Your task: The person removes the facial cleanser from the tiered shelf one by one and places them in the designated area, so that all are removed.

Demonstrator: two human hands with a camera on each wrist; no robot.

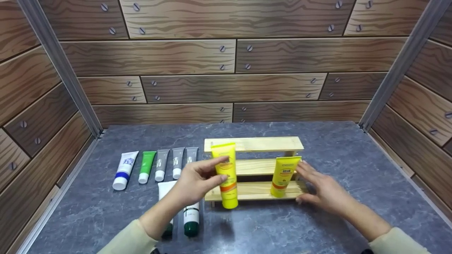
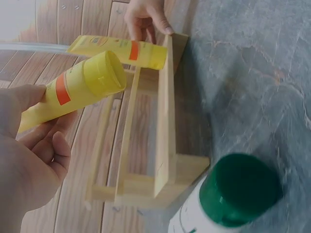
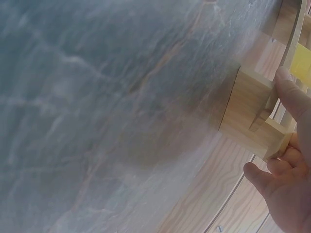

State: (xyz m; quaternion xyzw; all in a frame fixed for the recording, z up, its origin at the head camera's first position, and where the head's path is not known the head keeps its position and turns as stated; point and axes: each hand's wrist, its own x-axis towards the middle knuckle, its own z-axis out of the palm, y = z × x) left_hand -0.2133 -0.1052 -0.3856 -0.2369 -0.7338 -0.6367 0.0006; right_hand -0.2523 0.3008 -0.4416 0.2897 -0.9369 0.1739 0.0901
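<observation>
My left hand [image 1: 197, 180] pinches a yellow squeeze tube [image 1: 229, 190] between thumb and fingers, cap end down, in front of the left end of a three-step wooden rack [image 1: 252, 144]. In the left wrist view the held tube [image 2: 73, 92] shows its orange band. A second yellow tube [image 1: 285, 173] stands cap down on the rack's lowest step, near its right end. My right hand [image 1: 325, 188] holds the rack's right end. In the right wrist view its thumb [image 3: 291, 94] lies on the step's front edge, with other fingers [image 3: 291, 158] curled at the rack's side.
Left of the rack lie a white-and-blue tube [image 1: 124, 169], a green tube [image 1: 146, 165] and several grey tubes [image 1: 162, 164]. Nearer, two white tubes with dark green caps [image 1: 191, 228] lie partly behind the left hand. Wood-patterned walls [image 1: 233, 88] enclose the grey marbled table [image 1: 275, 229].
</observation>
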